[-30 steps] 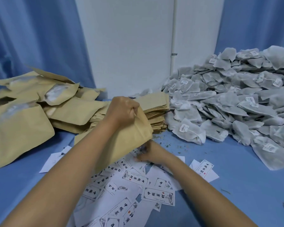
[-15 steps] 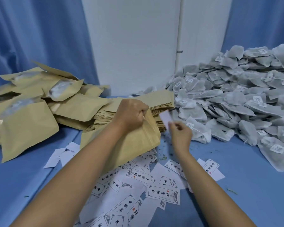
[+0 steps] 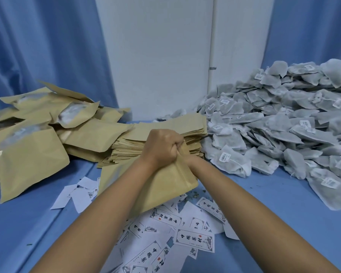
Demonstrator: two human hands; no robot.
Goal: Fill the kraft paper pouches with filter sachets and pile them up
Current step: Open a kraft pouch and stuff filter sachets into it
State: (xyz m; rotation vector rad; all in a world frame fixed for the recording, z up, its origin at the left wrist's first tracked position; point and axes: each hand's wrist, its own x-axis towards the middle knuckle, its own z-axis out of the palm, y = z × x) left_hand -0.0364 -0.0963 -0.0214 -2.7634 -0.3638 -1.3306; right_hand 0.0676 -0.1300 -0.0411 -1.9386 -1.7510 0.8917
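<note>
Grips the top edge of one kraft paper pouch point(image 3: 165, 186) in a tight left hand point(image 3: 162, 148), fingers curled hard over the paper, knuckles up. Pushes the right hand point(image 3: 189, 159) in at that same edge, with only the wrist end showing beside the left fist and the fingers hidden by paper and fist, so no telling whether spread or closed. Held low over the blue bench point(image 3: 283, 217), tilted, gripped end toward the far side and bottom corner toward the near right, lower end covering part of a scatter of white printed labels point(image 3: 194, 239). Plain tan paper, matte, with flat seamed edges and a crease line running down near the right side. Just behind the fist, a neat stack of flat empty pouches point(image 3: 161, 133) in the same tan. Off to the left, a loose pile of filled pouches point(image 3: 34, 160), puffed, a few showing a clear window with pale contents. Off to the right, a large heap of grey-green filter sachets point(image 3: 283, 123), many with a small white tag on a string, lying against the right side of the empty stack. Behind everything, blue curtains point(image 3: 37, 46) and a white wall point(image 3: 156, 56)
</note>
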